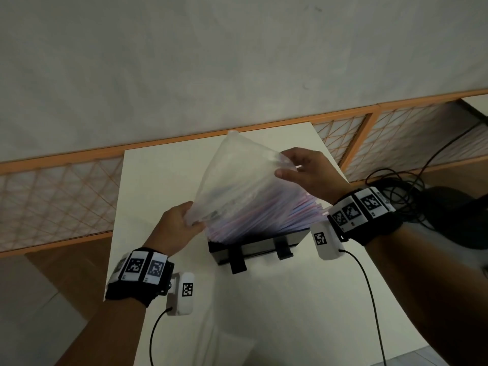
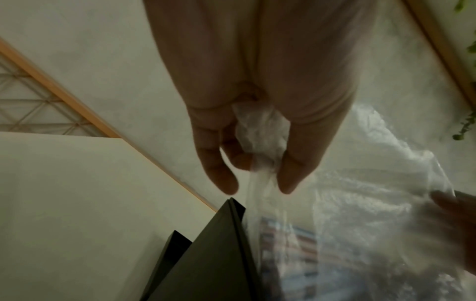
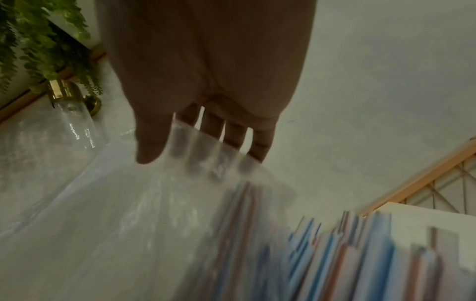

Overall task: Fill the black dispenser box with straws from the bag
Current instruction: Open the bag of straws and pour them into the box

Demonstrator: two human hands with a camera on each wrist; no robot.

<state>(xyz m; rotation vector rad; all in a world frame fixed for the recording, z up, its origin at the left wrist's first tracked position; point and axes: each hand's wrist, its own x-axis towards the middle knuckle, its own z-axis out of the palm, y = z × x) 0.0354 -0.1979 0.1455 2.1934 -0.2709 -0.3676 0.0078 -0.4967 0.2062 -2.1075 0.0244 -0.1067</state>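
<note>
A clear plastic bag hangs upturned over the black dispenser box on the white table. Red, blue and white straws fan out of the bag's mouth into the box. My left hand grips a bunched corner of the bag at its lower left. My right hand pinches the bag's upper right edge between thumb and fingers. The straws show blurred in the right wrist view. The box's black wall stands just below my left fingertips.
An orange-framed lattice screen runs behind the table. Black cables and a dark object lie at the right. Hanging green leaves and a brass fitting with a clear glass tube show in the right wrist view.
</note>
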